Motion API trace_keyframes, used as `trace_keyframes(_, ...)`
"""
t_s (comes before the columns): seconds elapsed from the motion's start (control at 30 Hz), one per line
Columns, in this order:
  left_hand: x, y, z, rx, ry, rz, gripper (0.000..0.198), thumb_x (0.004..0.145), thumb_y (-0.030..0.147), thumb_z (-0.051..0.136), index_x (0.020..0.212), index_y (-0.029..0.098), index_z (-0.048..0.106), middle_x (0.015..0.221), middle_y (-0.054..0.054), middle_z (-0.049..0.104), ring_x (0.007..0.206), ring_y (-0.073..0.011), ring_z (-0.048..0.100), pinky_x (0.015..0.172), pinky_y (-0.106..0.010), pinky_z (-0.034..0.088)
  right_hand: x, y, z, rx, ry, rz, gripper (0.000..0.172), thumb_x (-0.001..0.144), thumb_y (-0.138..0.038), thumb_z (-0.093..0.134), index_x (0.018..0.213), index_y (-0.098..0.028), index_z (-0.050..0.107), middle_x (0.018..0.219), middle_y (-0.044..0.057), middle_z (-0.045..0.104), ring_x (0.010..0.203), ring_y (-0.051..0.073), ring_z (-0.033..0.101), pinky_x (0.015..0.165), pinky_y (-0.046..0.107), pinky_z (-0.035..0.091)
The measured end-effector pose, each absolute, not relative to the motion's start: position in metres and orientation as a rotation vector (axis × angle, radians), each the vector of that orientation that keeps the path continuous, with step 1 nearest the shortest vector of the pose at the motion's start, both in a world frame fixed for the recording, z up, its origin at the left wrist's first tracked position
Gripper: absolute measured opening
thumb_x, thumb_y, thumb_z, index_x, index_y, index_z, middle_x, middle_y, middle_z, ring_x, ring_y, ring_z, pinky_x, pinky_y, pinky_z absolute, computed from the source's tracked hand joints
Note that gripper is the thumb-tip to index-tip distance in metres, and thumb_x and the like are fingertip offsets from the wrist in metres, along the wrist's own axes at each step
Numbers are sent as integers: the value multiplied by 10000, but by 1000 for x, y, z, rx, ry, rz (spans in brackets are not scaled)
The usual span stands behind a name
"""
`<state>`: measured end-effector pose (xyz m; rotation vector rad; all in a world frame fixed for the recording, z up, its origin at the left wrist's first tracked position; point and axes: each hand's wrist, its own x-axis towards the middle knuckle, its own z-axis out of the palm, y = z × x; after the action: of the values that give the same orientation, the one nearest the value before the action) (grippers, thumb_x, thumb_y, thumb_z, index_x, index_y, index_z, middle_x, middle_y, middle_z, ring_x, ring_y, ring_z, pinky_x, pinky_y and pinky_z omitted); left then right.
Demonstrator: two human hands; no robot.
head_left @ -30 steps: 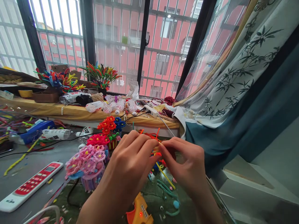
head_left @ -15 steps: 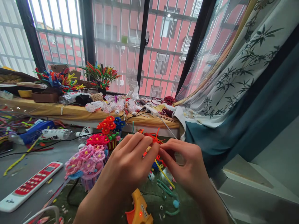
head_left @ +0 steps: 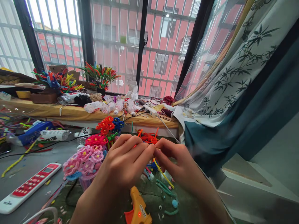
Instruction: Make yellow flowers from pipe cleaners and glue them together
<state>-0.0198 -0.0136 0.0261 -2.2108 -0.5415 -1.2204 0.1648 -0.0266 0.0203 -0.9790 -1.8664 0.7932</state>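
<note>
My left hand [head_left: 130, 160] and my right hand [head_left: 176, 155] meet fingertip to fingertip above the work surface. Both are closed in a pinch, and whatever is between the fingers is hidden by them. Just behind the fingertips lie red-orange pipe cleaners [head_left: 150, 137]. A yellow pipe cleaner [head_left: 163, 175] slants down below the right fingers. Under the hands rests a yellow-orange glue gun [head_left: 139, 205] with a small red light on. Green pipe cleaner pieces [head_left: 165, 188], a light blue pom-pom [head_left: 175, 203] and a googly eye [head_left: 160, 207] are scattered to its right.
Pink pipe-cleaner flowers [head_left: 87, 163] stand left of my left hand, with red-orange flowers [head_left: 106, 125] behind. A white and red remote [head_left: 31, 186] lies at the left. Plastic bottles [head_left: 54, 135] and a power strip [head_left: 150, 111] lie farther back. A curtain [head_left: 210, 143] hangs at right.
Both hands have shifted slightly left, and the right hand's fingers have curled in closer to the left fingertips. The view has moved a little.
</note>
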Motion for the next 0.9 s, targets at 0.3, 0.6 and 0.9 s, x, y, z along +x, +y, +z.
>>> trace_keyframes(0.3, -18, -10, 26, -2157, -496, -1313, 220, 988, 108, 500, 852, 144, 669, 766, -39, 725, 680, -167, 545, 629, -318, 427, 165, -26, 20, -958, -1853, 814, 250, 987, -335, 531, 784, -193, 563, 621, -66, 472, 567, 94, 409, 535, 228, 325)
trace_keyframes(0.6, -14, -16, 21, -1979, -538, -1290, 128, 952, 88, 568, 934, 101, 694, 818, -66, 747, 736, -187, 595, 680, -331, 469, 151, -28, 19, -952, -1724, 599, 230, 944, -228, 504, 716, -210, 484, 588, -70, 438, 516, 90, 403, 494, 213, 325)
trace_keyframes(0.9, -13, -36, 21, -1941, -602, -1121, 287, 957, 48, 463, 1104, 32, 709, 967, -125, 772, 858, -213, 660, 788, -312, 523, 147, -30, 13, -921, -1687, -16, 169, 937, -203, 518, 780, -232, 572, 594, -38, 596, 485, 118, 540, 493, 216, 418)
